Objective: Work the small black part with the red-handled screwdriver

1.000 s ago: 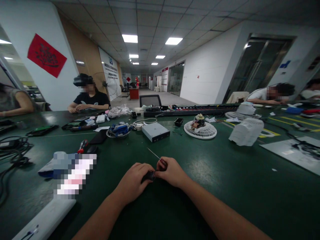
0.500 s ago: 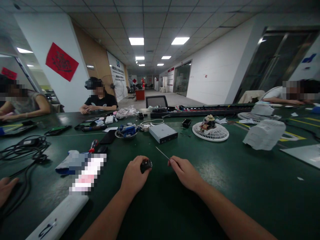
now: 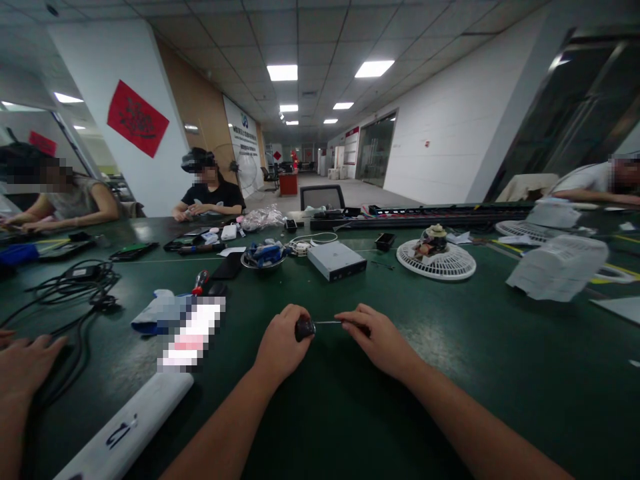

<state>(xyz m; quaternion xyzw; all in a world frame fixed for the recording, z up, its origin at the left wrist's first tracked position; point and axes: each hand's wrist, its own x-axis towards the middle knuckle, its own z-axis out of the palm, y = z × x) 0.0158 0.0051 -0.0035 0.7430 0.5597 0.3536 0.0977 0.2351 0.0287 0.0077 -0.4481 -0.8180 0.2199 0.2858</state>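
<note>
Thin shaft between left hand, gripping dark handle, and right hand, pinching shaft.

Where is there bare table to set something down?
Between the left forearm and right forearm, and right of the latter, this side of the white fan cover. Crowded: the left, with cables and a cloth, and the far side, around the bowl and grey box.

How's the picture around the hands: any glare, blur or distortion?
Head view, centre: dim, so the dark handle in the left hand shows little detail; glare on the green tabletop beside the right hand. Head view, right side: the white plastic housing looks soft and stretched.
</note>
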